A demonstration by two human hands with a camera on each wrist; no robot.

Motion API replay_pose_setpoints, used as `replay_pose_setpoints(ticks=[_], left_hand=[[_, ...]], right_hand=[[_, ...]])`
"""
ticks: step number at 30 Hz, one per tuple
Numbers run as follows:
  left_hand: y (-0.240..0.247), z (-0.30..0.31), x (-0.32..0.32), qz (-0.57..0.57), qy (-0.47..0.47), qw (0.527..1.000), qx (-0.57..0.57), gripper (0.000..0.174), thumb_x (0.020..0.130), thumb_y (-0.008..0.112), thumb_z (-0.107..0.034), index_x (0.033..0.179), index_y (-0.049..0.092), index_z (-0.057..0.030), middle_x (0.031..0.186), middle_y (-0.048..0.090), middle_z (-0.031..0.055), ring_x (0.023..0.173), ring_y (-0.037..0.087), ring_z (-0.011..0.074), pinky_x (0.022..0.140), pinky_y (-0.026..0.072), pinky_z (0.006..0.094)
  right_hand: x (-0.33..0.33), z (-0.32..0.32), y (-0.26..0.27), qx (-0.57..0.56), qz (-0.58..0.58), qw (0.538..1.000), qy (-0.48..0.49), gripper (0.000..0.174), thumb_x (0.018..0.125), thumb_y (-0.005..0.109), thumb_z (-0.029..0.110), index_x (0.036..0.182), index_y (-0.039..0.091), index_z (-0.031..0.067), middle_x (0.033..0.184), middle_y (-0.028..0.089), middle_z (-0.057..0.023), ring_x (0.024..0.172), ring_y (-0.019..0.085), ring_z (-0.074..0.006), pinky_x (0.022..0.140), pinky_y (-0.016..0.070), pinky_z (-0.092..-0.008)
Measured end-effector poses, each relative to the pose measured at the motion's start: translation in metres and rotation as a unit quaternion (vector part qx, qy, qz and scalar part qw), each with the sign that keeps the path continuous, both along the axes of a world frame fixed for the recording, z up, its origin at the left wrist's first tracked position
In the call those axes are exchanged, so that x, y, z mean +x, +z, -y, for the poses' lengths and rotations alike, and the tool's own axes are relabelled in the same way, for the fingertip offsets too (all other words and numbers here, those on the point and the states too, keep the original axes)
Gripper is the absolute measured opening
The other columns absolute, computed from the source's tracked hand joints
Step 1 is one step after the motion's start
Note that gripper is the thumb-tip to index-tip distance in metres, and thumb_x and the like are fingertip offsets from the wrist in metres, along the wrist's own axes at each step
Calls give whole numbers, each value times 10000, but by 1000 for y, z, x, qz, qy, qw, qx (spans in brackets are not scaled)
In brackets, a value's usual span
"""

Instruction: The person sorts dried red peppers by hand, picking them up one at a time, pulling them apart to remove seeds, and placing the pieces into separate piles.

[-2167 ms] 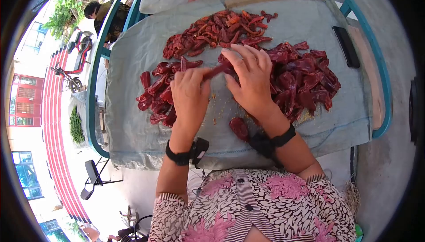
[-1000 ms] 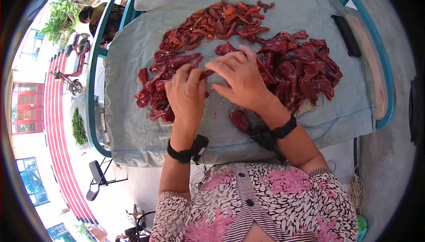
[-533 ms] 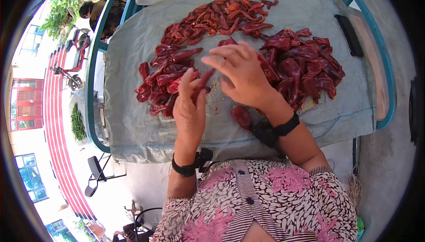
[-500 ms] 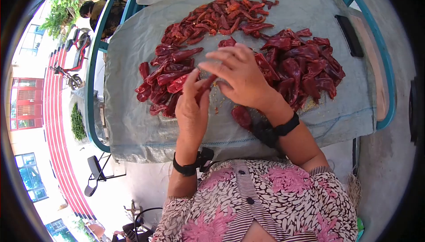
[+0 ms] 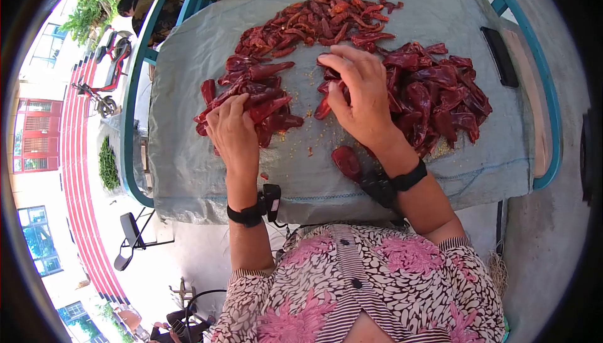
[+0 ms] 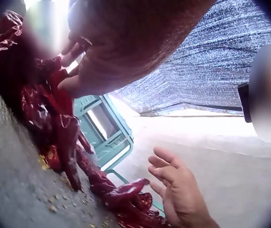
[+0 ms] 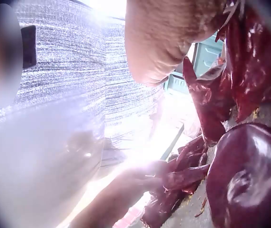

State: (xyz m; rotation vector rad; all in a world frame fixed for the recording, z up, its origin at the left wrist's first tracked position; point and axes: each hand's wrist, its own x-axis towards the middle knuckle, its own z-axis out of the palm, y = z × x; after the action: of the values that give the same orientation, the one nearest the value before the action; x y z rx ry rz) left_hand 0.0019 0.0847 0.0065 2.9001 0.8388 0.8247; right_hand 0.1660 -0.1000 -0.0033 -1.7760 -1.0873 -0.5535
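Observation:
Dried red chili peppers lie in three piles on a grey woven sheet (image 5: 207,48). My left hand (image 5: 231,136) rests its fingers on the near edge of the left pile of peppers (image 5: 267,85); the left wrist view shows the thumb and fingers (image 6: 71,84) against them. At the left edge of the right pile of peppers (image 5: 433,95) is my right hand (image 5: 364,95), its fingers loosely bent and nothing visible in them. One pepper (image 5: 322,109) pokes out beside its thumb. A single dark pepper (image 5: 347,162) lies near my right wrist, and is large in the right wrist view.
Smaller, wrinkled peppers (image 5: 320,19) form the far pile. A black phone (image 5: 499,57) lies at the right edge. Teal rails (image 5: 545,92) run round the sheet, and yellow seeds are scattered between the piles. Someone (image 5: 157,13) is behind the left rail.
My left hand has moved down and left onto the left pile, and the pepper it held up is no longer in its fingers. My right hand has drawn right to the right pile.

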Motion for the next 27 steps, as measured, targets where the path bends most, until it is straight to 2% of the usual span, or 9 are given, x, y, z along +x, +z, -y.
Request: replay_pose_setpoints(ticks=[2, 7, 8, 11, 15, 21, 22, 25, 27], left_hand=[[4, 2, 0, 17, 14, 1000, -12, 380, 867, 709, -22, 1227, 723, -143, 1233, 713, 31, 1167, 597, 281, 1028, 434, 423], [29, 39, 3, 93, -148, 982, -72, 353, 822, 767, 3, 1151, 725, -118, 1155, 737, 39, 1073, 648, 273, 958, 478, 408], [30, 48, 5, 95, -189, 974, -80, 347, 816, 772, 16, 1136, 724, -108, 1145, 739, 46, 1051, 659, 274, 943, 490, 406], [17, 61, 10, 141, -201, 965, -97, 324, 813, 776, 44, 1106, 714, -78, 1130, 737, 65, 1018, 677, 278, 900, 518, 396], [12, 64, 2, 174, -167, 945, -220, 343, 843, 761, 35, 1166, 699, -59, 1105, 734, 97, 991, 684, 311, 876, 531, 397], [9, 48, -11, 76, -74, 990, -95, 406, 864, 742, -7, 1260, 688, -74, 1236, 695, 97, 1137, 618, 307, 981, 499, 418], [8, 49, -11, 30, -55, 993, -104, 440, 840, 762, -29, 1269, 691, -94, 1242, 694, 88, 1157, 592, 310, 1041, 454, 435], [-4, 42, -12, -30, -63, 995, -67, 448, 831, 768, -27, 1265, 697, -113, 1247, 698, 70, 1123, 601, 296, 1016, 464, 420], [-6, 39, -13, -22, -61, 996, -59, 441, 826, 776, -30, 1253, 705, -115, 1244, 702, 60, 1124, 603, 292, 1005, 463, 416]], right_hand=[[-1, 0, 0, 2, -8, 1000, 23, 503, 806, 691, 41, 1296, 640, 144, 1322, 607, -106, 1212, 559, -337, 1074, 392, -510], [-11, 2, 23, 24, -5, 994, 102, 496, 804, 746, 102, 1288, 658, 158, 1281, 643, -76, 1203, 573, -293, 1089, 381, -506], [-11, 1, 22, 4, 10, 993, 117, 475, 800, 755, 110, 1265, 672, 160, 1240, 662, -63, 1184, 582, -283, 1098, 377, -509], [-8, 1, 10, -43, 40, 987, 152, 403, 791, 772, 122, 1187, 710, 164, 1110, 708, -26, 1124, 603, -258, 1127, 363, -515], [-9, 1, 3, -63, 26, 986, 151, 276, 783, 768, 117, 1054, 740, 156, 963, 730, -11, 1054, 611, -246, 1161, 343, -524], [-8, 8, 13, -78, 28, 988, 129, 171, 780, 768, 187, 949, 751, 159, 946, 740, -9, 1026, 613, -236, 1174, 318, -548], [-9, 8, 14, -68, 27, 989, 126, 163, 781, 768, 202, 938, 752, 161, 953, 743, -8, 1026, 614, -234, 1174, 314, -552], [-8, 5, 7, -58, 29, 991, 117, 159, 792, 766, 228, 937, 752, 164, 965, 747, -8, 1035, 614, -233, 1180, 302, -552], [-8, 4, 5, -61, 31, 990, 125, 174, 783, 774, 230, 943, 753, 163, 958, 746, -10, 1041, 615, -235, 1179, 303, -551]])
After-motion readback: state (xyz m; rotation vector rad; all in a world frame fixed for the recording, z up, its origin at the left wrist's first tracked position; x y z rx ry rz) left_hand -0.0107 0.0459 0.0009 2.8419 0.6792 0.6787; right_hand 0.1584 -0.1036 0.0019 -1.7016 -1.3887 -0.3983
